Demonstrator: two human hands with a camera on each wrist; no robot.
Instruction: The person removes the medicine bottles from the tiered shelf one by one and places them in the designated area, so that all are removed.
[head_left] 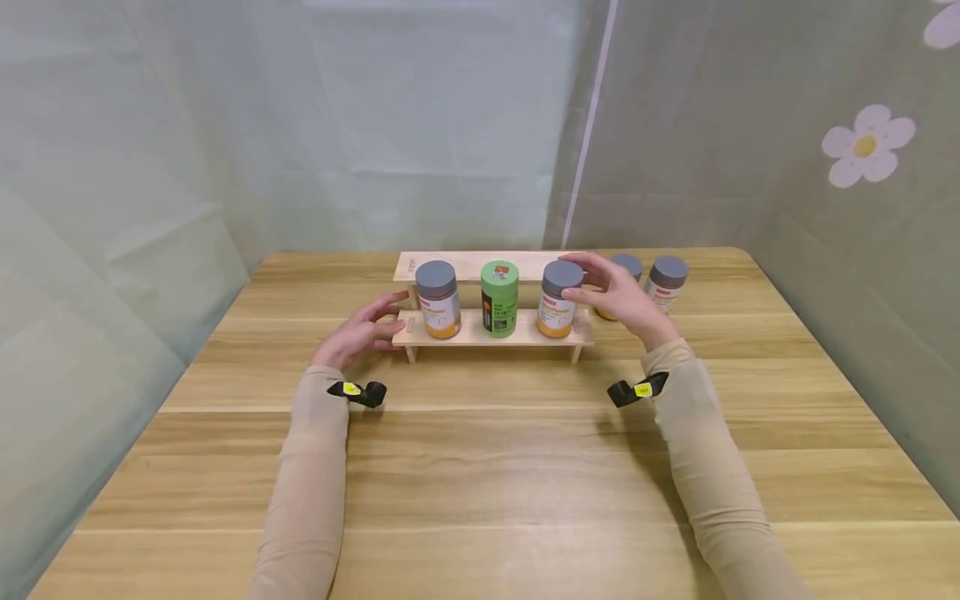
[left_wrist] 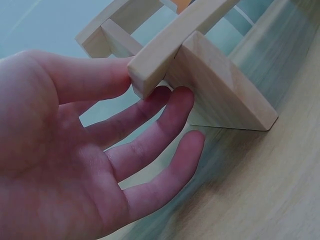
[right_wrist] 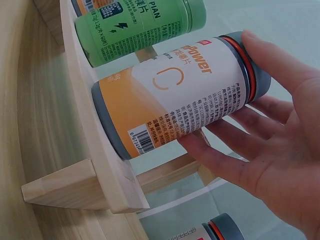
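Wooden two-tier stand [head_left: 465,265], on the table [head_left: 480,475]; a person's left hand [head_left: 358,335] pinches the left end of its near shelf [head_left: 470,330]. On that shelf I count, upright, left to right: a grey-lidded jar [head_left: 439,307], a green jar [head_left: 499,298], and an orange-and-white jar [head_left: 556,310] at the right end, its lid gripped by the right hand [head_left: 628,302]. Right of the stand, two further grey-lidded jars [head_left: 667,285], one partly hidden behind the right hand.
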